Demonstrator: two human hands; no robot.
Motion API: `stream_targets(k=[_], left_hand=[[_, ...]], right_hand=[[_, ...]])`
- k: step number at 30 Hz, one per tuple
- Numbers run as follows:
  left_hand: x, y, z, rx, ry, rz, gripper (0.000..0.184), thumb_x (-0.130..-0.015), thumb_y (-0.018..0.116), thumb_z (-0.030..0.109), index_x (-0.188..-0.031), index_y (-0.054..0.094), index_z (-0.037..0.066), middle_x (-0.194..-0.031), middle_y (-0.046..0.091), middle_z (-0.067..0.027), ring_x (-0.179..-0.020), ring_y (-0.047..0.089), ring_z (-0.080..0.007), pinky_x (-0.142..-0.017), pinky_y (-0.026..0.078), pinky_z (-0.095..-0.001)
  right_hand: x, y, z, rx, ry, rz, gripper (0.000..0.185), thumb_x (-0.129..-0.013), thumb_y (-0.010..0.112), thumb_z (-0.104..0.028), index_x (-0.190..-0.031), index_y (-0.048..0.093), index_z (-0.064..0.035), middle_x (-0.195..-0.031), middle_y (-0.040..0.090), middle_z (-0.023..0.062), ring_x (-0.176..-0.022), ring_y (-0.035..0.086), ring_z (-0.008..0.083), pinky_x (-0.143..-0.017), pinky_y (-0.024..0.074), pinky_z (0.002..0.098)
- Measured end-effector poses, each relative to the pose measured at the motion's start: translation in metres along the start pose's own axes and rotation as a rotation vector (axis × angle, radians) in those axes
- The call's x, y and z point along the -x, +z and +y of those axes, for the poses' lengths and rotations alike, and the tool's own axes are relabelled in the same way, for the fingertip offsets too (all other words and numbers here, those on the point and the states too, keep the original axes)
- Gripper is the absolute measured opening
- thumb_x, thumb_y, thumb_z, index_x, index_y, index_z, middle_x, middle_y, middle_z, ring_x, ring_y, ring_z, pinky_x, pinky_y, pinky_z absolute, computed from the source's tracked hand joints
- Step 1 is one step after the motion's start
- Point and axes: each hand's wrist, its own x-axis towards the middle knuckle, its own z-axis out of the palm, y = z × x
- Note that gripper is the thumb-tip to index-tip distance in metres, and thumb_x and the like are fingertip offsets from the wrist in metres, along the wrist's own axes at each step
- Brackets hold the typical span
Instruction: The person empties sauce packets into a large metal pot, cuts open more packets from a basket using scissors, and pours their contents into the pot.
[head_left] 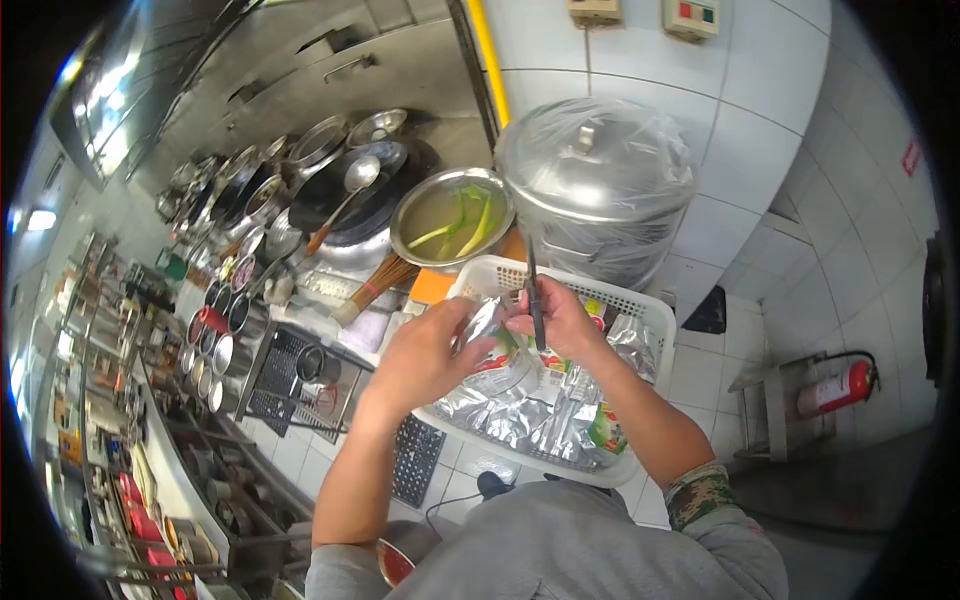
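Note:
My left hand (425,355) is closed on a silver foil packet (486,318), held up over the near-left part of a white plastic basket (655,345). Beside it, my right hand (565,322) grips a slim dark knife (536,312), its narrow end pointing away from me. The two hands are close together, the knife just right of the packet. Below them the basket holds several shiny foil pouches (560,425), some with red and green printed labels. Whether the packet is cut cannot be made out.
Behind the basket stands a large lidded metal pot (600,215) wrapped in clear plastic. Left of it, a metal bowl (412,215) holds liquid and green stalks. Woks, a ladle (350,190) and a bamboo brush (375,288) lie further left. A fire extinguisher (835,388) stands right.

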Motion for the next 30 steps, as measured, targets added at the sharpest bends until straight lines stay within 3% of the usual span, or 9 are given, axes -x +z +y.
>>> stream_targets(k=[3,9,10,13,16,19,22,25,30], left_hand=[[-0.009,0.023,0.004,-0.106,0.038,0.146,0.024,-0.082,0.071,0.017,-0.097,0.062,0.001,-0.083,0.064,-0.0159,-0.076,0.063,-0.0361,-0.068,0.049,-0.0424],[-0.003,0.021,0.014,-0.019,0.186,0.055,0.01,-0.083,0.067,0.008,-0.092,0.066,0.002,-0.081,0.062,-0.0124,-0.072,0.063,-0.0306,-0.065,0.05,-0.0374],[-0.003,0.02,0.016,0.011,0.188,0.057,0.01,-0.084,0.067,0.007,-0.093,0.066,0.002,-0.081,0.062,-0.0122,-0.072,0.063,-0.0301,-0.065,0.05,-0.037],[-0.004,0.019,0.017,0.004,0.159,0.103,0.01,-0.085,0.066,0.007,-0.093,0.068,0.002,-0.082,0.06,-0.0111,-0.072,0.063,-0.0273,-0.064,0.05,-0.0356],[-0.004,0.021,0.021,0.062,0.088,0.125,0.009,-0.084,0.067,0.009,-0.091,0.068,0.003,-0.082,0.061,-0.0103,-0.072,0.062,-0.0256,-0.063,0.05,-0.0354],[-0.009,0.017,0.029,-0.006,0.149,0.078,0.009,-0.083,0.069,0.009,-0.09,0.068,0.004,-0.082,0.06,-0.0103,-0.071,0.062,-0.0256,-0.063,0.05,-0.0347],[-0.016,0.018,0.025,0.002,0.186,0.049,0.01,-0.082,0.071,0.01,-0.09,0.068,0.004,-0.081,0.061,-0.0084,-0.074,0.061,-0.0226,-0.065,0.049,-0.0326],[-0.016,0.026,0.018,0.189,0.112,0.077,0.009,-0.082,0.072,0.011,-0.088,0.068,0.004,-0.082,0.061,-0.006,-0.08,0.06,-0.0193,-0.071,0.048,-0.0316],[-0.013,0.027,0.023,0.195,-0.035,0.057,0.008,-0.082,0.073,0.011,-0.085,0.07,0.005,-0.096,0.061,-0.0045,-0.096,0.056,-0.0188,-0.087,0.044,-0.0335]], right_hand=[[0.006,0.005,0.0,0.009,0.032,0.017,0.029,-0.079,0.075,-0.001,-0.093,0.05,-0.0051,-0.09,0.061,0.0031,-0.085,0.064,0.0122,-0.079,0.0523,0.0267],[0.036,-0.012,-0.029,0.177,0.051,-0.109,0.031,-0.079,0.079,-0.011,-0.096,0.054,-0.0022,-0.087,0.064,0.0041,-0.082,0.063,0.0114,-0.076,0.0514,0.0275],[0.039,-0.02,-0.037,0.234,0.06,-0.129,0.043,-0.073,0.084,-0.021,-0.099,0.056,-0.0016,-0.089,0.064,0.007,-0.081,0.064,0.0148,-0.076,0.0517,0.0291],[0.048,-0.049,-0.068,0.744,-0.137,-0.167,0.053,-0.063,0.09,-0.023,-0.098,0.056,-0.0035,-0.088,0.06,0.0041,-0.079,0.06,0.014,-0.069,0.0488,0.0304],[0.056,-0.074,-0.081,1.043,-0.184,-0.209,0.065,-0.054,0.092,-0.032,-0.102,0.058,-0.0025,-0.087,0.058,0.0077,-0.08,0.06,0.0219,-0.07,0.048,0.0349],[0.059,-0.08,-0.082,1.15,-0.228,-0.246,0.064,-0.055,0.089,-0.039,-0.097,0.059,-0.002,-0.087,0.056,0.01,-0.081,0.059,0.029,-0.071,0.0477,0.0373],[0.06,-0.073,-0.09,1.203,-0.213,-0.306,0.062,-0.057,0.087,-0.043,-0.094,0.059,-0.0025,-0.086,0.055,0.0109,-0.083,0.058,0.0308,-0.071,0.0472,0.0396],[0.057,-0.071,-0.089,1.262,-0.216,-0.348,0.065,-0.06,0.082,-0.056,-0.092,0.059,-0.0041,-0.087,0.056,0.0113,-0.083,0.059,0.0297,-0.071,0.0469,0.0405],[0.055,-0.057,-0.088,1.293,-0.216,-0.315,0.063,-0.06,0.081,-0.056,-0.09,0.06,-0.0053,-0.085,0.057,0.0109,-0.081,0.06,0.03,-0.07,0.0472,0.0418]])
